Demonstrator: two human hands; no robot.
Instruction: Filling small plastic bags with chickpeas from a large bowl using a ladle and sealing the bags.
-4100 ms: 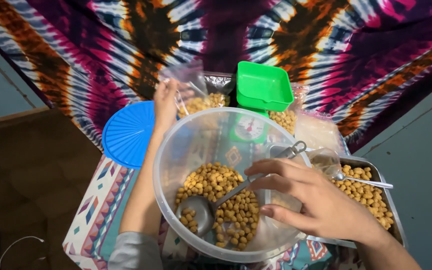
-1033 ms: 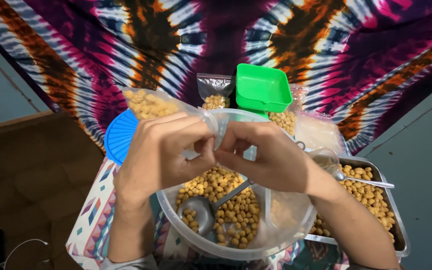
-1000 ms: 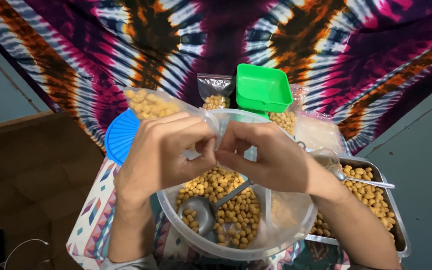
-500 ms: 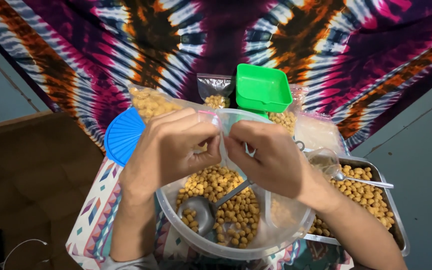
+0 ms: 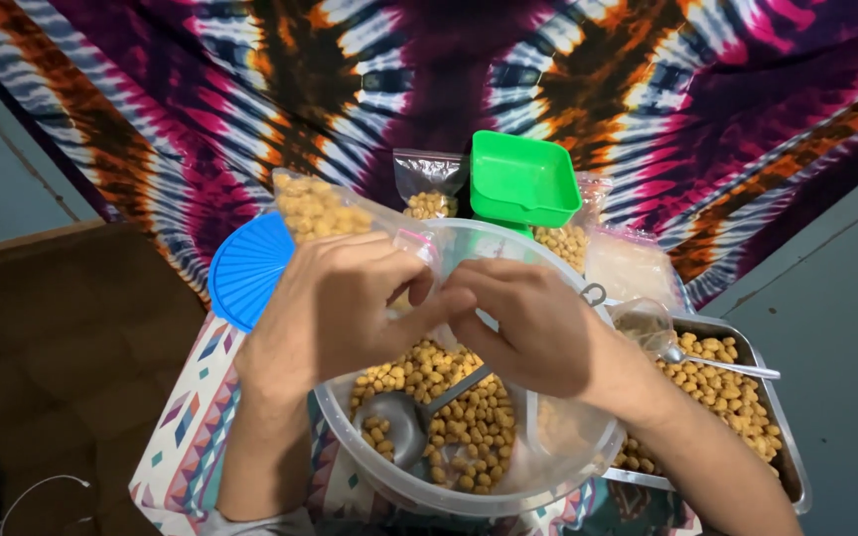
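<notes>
Fingers of left hand (image 5: 335, 308) and right hand (image 5: 528, 323) pinched the small clear plastic bag of yellow puffs (image 5: 335, 210) at frame centre, filled, apparently mid-sealing, above the clear plastic bowl (image 5: 588, 452) holding more.

Both hands, left hand (image 5: 335, 308) and right hand (image 5: 538, 323), meet over the bowl (image 5: 548, 467), with the bag (image 5: 335, 210) pinched between them, so the way down into the bowl from above is largely blocked. The ladle (image 5: 404, 422) takes the bowl's near-left floor. At the table's far edge, the green scoop (image 5: 520, 179) and small packets (image 5: 429, 184) crowd together. The blue lid (image 5: 245, 263) fills the left edge; the tray (image 5: 782, 437) and its spoon (image 5: 722, 362) fill the right. Free table shows only at the near-left corner, on the patterned cloth (image 5: 186, 437).
</notes>
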